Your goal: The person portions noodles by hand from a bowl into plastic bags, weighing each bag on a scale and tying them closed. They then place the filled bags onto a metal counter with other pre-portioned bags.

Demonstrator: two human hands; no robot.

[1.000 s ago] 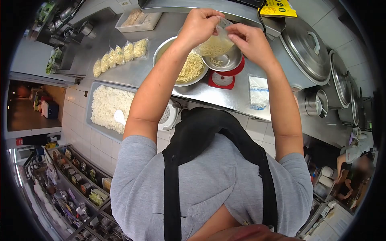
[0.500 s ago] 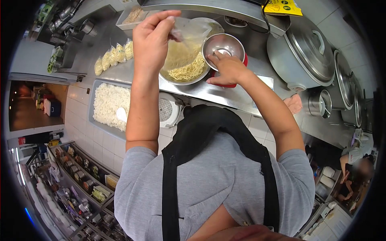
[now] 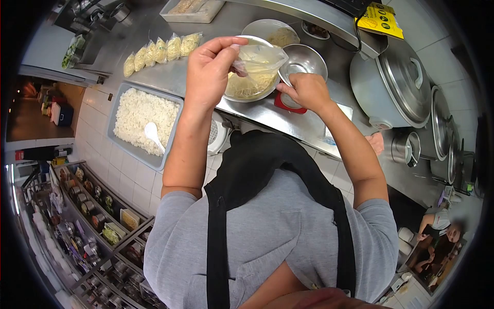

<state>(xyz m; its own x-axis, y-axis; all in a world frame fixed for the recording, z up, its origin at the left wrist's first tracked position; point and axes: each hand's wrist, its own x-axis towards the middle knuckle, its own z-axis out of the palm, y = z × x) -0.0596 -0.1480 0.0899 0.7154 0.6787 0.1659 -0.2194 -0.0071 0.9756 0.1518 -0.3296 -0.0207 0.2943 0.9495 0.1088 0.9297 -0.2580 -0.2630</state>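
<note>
My left hand (image 3: 207, 72) pinches the top of a clear plastic bag (image 3: 263, 57) with pale noodles inside. The bag hangs over a large round basin (image 3: 246, 100) of yellow noodles (image 3: 242, 87). My right hand (image 3: 312, 90) grips the near rim of a steel bowl (image 3: 311, 57), thumb on the outside. This bowl is tilted, its rim right by the bag. Below it, a red scale (image 3: 286, 103) shows on the steel counter. Behind the basin stands another round container (image 3: 257, 27) with some noodles.
Several filled noodle bags (image 3: 160, 50) lie in a row at left. A tray of rice (image 3: 114, 116) with a white paddle (image 3: 152, 132) sits in front of the counter. Large lidded pots (image 3: 373, 85) stand at right. Another person (image 3: 437, 221) is at far right.
My right hand has gone from reaching inside the steel bowl to gripping its rim, and the bowl is now off the scale and tilted. The bag has come closer to the bowl.
</note>
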